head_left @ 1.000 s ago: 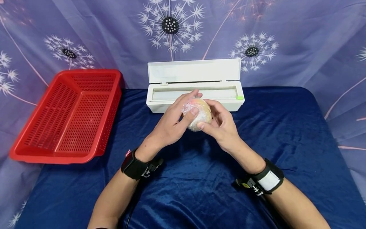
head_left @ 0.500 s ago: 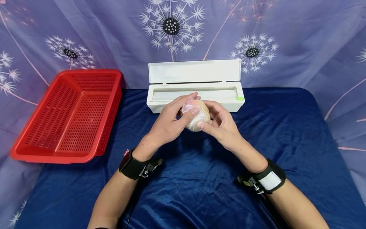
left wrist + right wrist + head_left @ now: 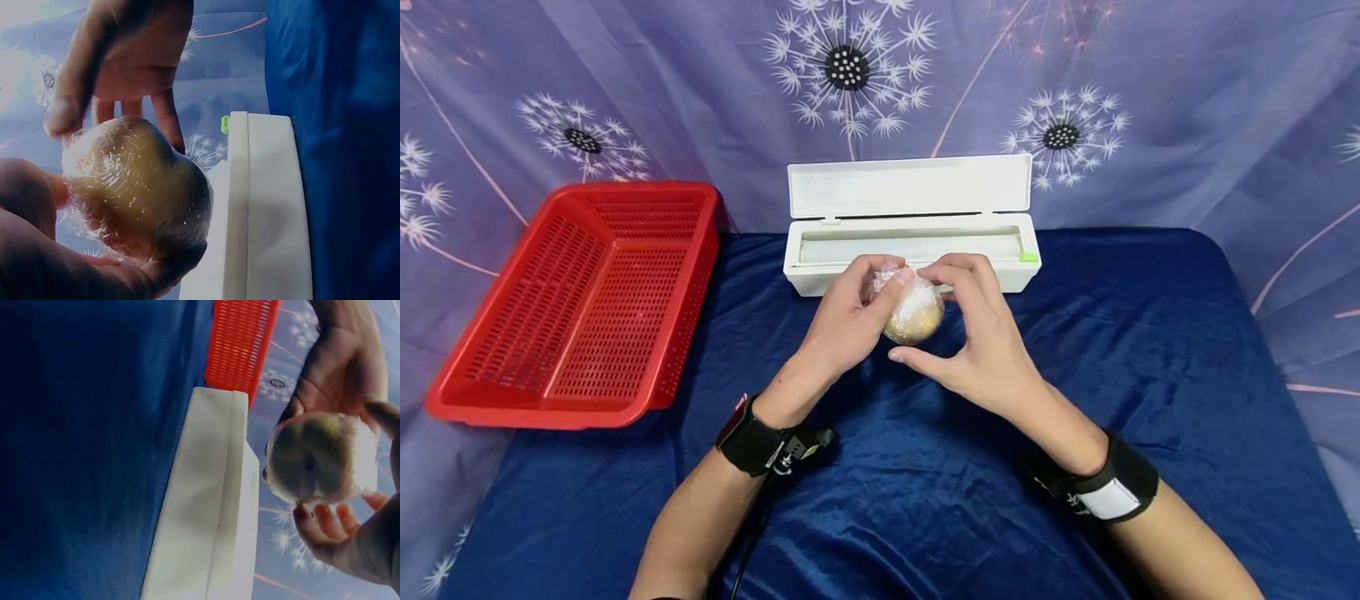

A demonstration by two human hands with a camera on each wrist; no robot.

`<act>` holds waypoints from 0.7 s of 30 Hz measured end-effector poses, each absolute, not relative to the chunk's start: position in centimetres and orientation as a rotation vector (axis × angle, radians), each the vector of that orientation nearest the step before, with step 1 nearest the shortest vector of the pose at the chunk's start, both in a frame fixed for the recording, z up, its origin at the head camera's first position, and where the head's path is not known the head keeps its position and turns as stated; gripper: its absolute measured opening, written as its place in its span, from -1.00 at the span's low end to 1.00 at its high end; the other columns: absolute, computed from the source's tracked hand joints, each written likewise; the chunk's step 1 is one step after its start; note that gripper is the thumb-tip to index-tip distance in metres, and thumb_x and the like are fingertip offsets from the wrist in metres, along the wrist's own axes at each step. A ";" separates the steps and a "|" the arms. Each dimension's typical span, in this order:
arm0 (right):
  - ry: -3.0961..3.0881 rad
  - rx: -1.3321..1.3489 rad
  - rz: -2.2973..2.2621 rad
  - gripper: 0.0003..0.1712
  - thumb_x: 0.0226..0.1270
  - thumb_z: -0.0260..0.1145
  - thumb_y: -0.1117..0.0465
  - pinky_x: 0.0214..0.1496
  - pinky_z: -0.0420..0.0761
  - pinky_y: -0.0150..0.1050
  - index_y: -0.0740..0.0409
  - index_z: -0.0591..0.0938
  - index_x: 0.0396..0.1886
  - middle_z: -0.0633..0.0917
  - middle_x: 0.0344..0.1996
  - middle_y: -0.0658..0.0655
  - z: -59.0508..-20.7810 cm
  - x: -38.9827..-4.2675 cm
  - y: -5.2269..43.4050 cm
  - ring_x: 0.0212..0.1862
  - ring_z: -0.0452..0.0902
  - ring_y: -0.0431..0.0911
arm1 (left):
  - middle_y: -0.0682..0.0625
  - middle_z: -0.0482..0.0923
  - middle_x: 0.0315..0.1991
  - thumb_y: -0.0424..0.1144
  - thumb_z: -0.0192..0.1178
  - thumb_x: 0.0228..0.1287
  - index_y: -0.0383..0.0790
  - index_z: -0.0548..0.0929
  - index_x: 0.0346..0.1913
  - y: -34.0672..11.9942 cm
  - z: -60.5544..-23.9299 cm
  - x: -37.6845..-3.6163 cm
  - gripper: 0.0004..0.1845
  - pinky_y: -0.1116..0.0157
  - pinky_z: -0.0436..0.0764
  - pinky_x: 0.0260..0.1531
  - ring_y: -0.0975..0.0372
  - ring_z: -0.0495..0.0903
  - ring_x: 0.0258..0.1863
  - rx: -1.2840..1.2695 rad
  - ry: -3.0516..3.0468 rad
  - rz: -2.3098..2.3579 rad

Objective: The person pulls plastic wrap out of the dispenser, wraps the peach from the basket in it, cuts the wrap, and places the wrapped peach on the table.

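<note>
A round, yellowish, lobed fruit [image 3: 917,317], seemingly an apple, is wrapped in shiny cling film. My left hand [image 3: 838,329] grips it from the left, thumb across its top; bunched film shows by that thumb. Around the fruit's right side, my right hand [image 3: 988,350] has its fingers and thumb spread apart. Its thumb is clear of the fruit in the head view, and whether its fingertips touch the film I cannot tell. From the right wrist view the fruit's end [image 3: 309,459] shows a dark centre. Behind the hands, a white cling film box [image 3: 808,279] stands with its lid up.
A red perforated plastic basket [image 3: 658,396] stands on the left of the table. Inside the white box lies a pale roll [image 3: 970,247], and a green slider [image 3: 1028,257] sits at its right end. Dark blue cloth [image 3: 1135,333] covers the table; a dandelion-patterned curtain [image 3: 700,67] hangs behind.
My right hand has let go of the fruit and spread its thumb and fingers. The fruit has turned in my left hand, whose fingers have curled in more. Box and basket stay put.
</note>
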State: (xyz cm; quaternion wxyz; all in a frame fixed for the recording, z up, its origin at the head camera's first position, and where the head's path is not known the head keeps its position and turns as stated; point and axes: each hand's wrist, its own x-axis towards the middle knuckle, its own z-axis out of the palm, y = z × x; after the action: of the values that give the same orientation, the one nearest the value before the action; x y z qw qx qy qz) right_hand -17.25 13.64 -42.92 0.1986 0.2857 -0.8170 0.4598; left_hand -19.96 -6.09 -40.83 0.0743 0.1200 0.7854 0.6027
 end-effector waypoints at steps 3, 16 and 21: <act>-2.286 0.773 1.109 -0.11 0.03 0.78 0.03 0.03 0.58 -0.11 0.23 0.56 0.30 0.50 0.18 0.31 -43.0 -17.0 13.2 0.14 0.50 0.06 | -0.11 0.66 0.11 0.03 0.11 0.66 -0.26 0.48 0.37 -5.9 -41.0 -19.8 -0.51 0.17 0.59 -0.33 0.09 0.62 -0.25 0.338 2.333 1.819; -2.358 0.600 1.325 -0.29 0.13 0.72 0.21 -0.11 0.80 -0.07 0.09 0.68 0.30 0.65 0.15 0.12 -41.9 -17.2 14.6 0.16 0.65 -0.05 | -0.03 0.40 0.38 -0.05 0.39 0.44 -0.10 0.32 0.36 -8.1 -39.6 -20.3 -0.39 0.02 0.45 0.34 0.15 0.48 0.34 0.544 2.335 1.587; -2.437 0.618 1.349 -0.27 0.11 0.72 0.27 -0.03 0.78 -0.09 0.11 0.69 0.33 0.70 0.10 0.12 -41.7 -17.5 15.5 0.06 0.70 -0.06 | -0.08 0.39 0.33 -0.34 0.53 0.24 -0.20 0.32 0.37 -9.1 -39.6 -20.9 -0.26 0.04 0.49 0.33 0.12 0.48 0.27 0.843 2.432 1.441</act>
State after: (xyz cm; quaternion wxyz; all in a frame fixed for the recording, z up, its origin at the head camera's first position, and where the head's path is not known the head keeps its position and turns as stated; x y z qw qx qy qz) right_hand -17.46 15.51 -41.73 0.1439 0.2142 -0.8453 0.4679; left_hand -20.93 -9.15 -39.58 0.0959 0.2844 0.8207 0.4862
